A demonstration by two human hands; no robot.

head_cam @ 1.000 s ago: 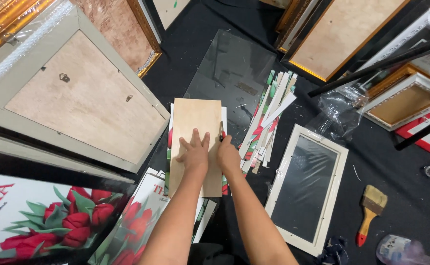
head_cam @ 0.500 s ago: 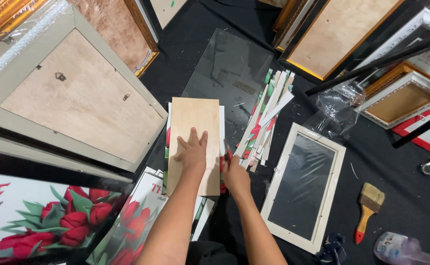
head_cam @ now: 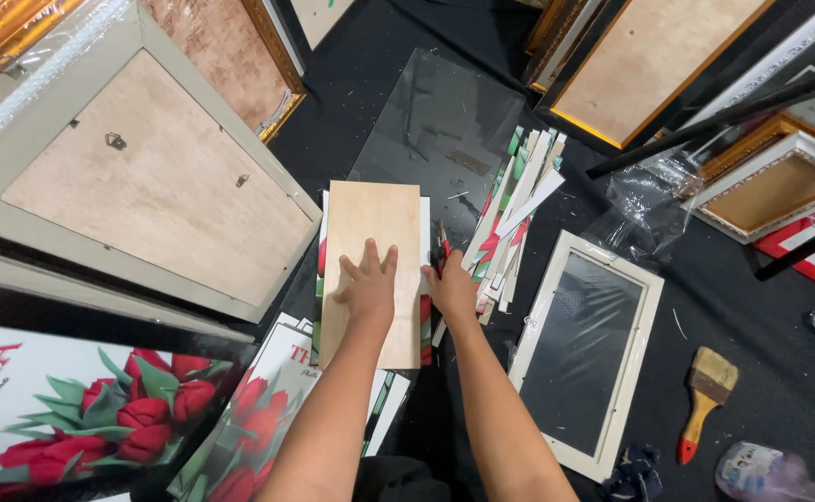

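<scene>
On the black floor, at the centre of the view, the left hand (head_cam: 368, 286) lies flat and open, fingers spread toward twelve o'clock, pressing on a plain wooden board (head_cam: 371, 244) that covers a printed sheet with red and green edges. Just at its three o'clock, the right hand (head_cam: 451, 288) curls at the board's right edge, next to a small red-handled tool (head_cam: 443, 244); whether it grips anything cannot be told. Cut paper strips (head_cam: 517, 209) fan out at two o'clock, over a glass pane (head_cam: 445, 121). A white frame (head_cam: 586, 349) lies at four o'clock, a paintbrush (head_cam: 707, 395) beyond it, and a large frame back (head_cam: 152, 186) sits at ten o'clock. Compared with a second ago, the right hand has slid off the board to its edge.
</scene>
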